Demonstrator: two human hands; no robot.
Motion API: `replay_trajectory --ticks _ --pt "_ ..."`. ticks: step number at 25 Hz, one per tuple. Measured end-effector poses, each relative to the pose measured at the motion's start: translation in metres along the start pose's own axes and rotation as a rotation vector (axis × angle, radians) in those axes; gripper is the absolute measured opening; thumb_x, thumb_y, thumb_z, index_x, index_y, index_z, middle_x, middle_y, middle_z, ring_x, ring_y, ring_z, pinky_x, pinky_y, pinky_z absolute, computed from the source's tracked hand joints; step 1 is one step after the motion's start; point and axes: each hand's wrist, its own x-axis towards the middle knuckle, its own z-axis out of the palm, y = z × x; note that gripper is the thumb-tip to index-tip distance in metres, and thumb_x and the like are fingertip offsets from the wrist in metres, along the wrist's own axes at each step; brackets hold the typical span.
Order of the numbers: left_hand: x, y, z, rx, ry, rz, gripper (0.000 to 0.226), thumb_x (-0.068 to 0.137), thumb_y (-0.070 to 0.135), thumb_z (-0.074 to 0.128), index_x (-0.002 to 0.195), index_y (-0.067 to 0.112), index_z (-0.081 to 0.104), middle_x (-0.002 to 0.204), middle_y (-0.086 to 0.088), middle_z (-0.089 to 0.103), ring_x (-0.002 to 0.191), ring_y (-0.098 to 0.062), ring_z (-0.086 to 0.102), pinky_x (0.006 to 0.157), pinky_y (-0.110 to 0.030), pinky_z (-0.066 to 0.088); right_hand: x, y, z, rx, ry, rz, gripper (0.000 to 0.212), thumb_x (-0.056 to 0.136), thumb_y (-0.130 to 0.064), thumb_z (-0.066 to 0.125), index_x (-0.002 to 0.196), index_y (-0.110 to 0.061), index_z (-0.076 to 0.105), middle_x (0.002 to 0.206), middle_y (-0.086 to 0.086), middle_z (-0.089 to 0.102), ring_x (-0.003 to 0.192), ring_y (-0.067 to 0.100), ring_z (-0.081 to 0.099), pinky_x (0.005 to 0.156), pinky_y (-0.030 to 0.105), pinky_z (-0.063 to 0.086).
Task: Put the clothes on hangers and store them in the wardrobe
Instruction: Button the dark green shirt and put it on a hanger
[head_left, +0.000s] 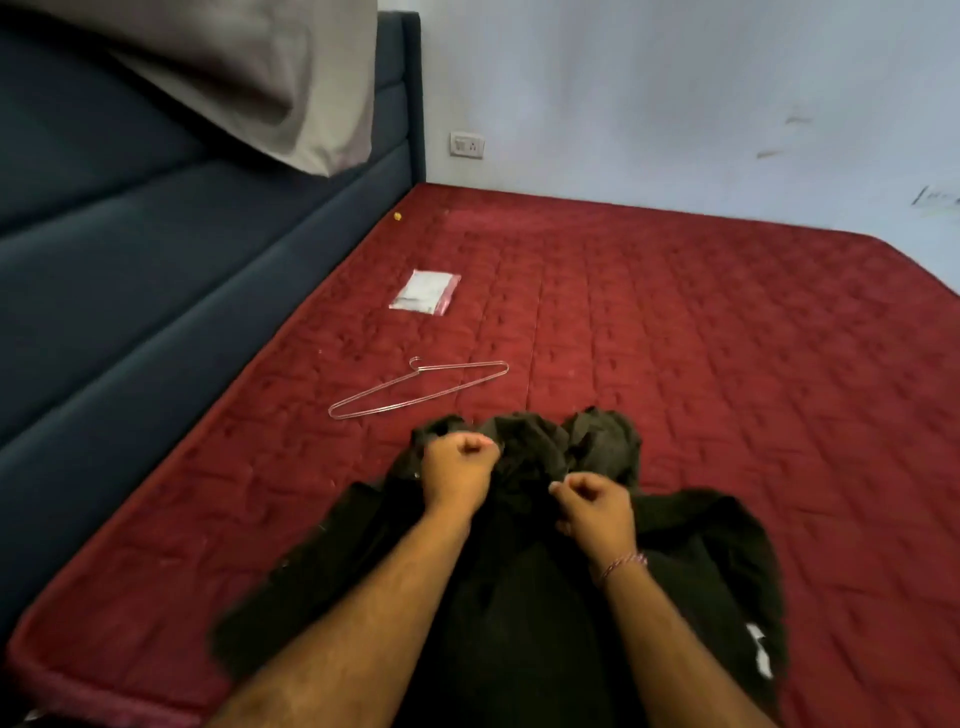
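Two hands: both were on a dark garment (524, 597) spread over the near part of a red mattress (701, 338).
Left hand (457, 467): its fingers were curled tight round a bunch of the garment's far edge, knuckles up.
Right hand (597, 512): its thumb and fingers pinched the same bunched edge, just beside the left hand; a thread band (623, 564) circled the wrist.
Garment: black or very dark green, crumpled at the far end where the hands gripped it, flatter toward the person; a small white mark (761, 654) showed near its right edge. It was blurred, so its kind (shirt or trousers) could not be told.
Hanger (415, 389): thin wire, lying flat on the mattress just beyond the garment and to its left, not touching it, hook pointing away from the person.
Packet (425, 292): a clear plastic pouch with white contents and a pink edge, lying farther off on the mattress, beyond the hanger.
Yellow bit (397, 216): a tiny object at the mattress's far left corner.
Headboard (156, 249): dark blue, padded, along the mattress's left side.
Pillow (260, 78): grey, leaning on the headboard at upper left.
Wall (675, 104): pale, scuffed, with a white socket (466, 145) low beside the headboard.
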Motion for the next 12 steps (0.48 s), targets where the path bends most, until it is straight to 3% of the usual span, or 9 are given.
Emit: replay_trajectory --ticks 3,5,7,10,12 --pt "-0.014 -0.117 0.029 -0.029 0.006 0.071 0.013 0.086 0.012 0.078 0.076 0.021 0.078 0.08 0.007 0.076 0.078 -0.001 0.07 0.078 -0.028 0.059 0.006 0.108 0.031 0.052 0.069 -0.123 0.017 0.088 -0.012 0.079 0.072 -0.015 0.072 0.069 -0.006 0.067 0.069 0.01 0.061 0.069 0.033 0.051" --pt "-0.012 -0.146 0.037 -0.051 0.049 0.275 0.018 0.085 0.01 0.079 0.074 0.024 0.076 0.085 0.007 0.073 0.083 -0.001 0.068 0.078 -0.016 0.053 0.016 0.13 0.038 0.163 0.116 -0.257 0.011 0.086 -0.008 0.08 0.078 -0.011 0.073 0.073 -0.007 0.068 0.073 0.008 0.062 0.071 0.033 0.054" --pt "-0.005 -0.165 0.052 -0.105 0.061 0.428 0.021 0.082 0.01 0.08 0.073 0.028 0.075 0.086 0.008 0.07 0.084 -0.003 0.067 0.078 -0.012 0.049 0.025 0.139 0.042 0.204 0.093 -0.398 0.008 0.085 -0.008 0.081 0.082 -0.009 0.074 0.076 -0.004 0.07 0.075 0.011 0.063 0.071 0.034 0.054" --pt "-0.021 -0.158 0.049 -0.129 -0.012 0.405 0.015 0.083 0.012 0.08 0.079 0.026 0.076 0.086 0.005 0.068 0.078 -0.004 0.064 0.076 -0.018 0.052 0.015 0.135 0.041 0.166 0.073 -0.452 0.008 0.083 -0.006 0.082 0.084 -0.011 0.076 0.082 -0.002 0.073 0.077 0.012 0.065 0.074 0.03 0.054" --pt "-0.038 -0.155 0.041 -0.096 -0.089 0.329 0.013 0.085 0.013 0.079 0.082 0.025 0.077 0.082 0.002 0.067 0.074 -0.009 0.062 0.072 -0.021 0.052 0.004 0.133 0.037 0.176 0.071 -0.402 0.008 0.084 -0.003 0.081 0.085 -0.01 0.077 0.086 -0.001 0.074 0.083 0.012 0.067 0.081 0.035 0.055"
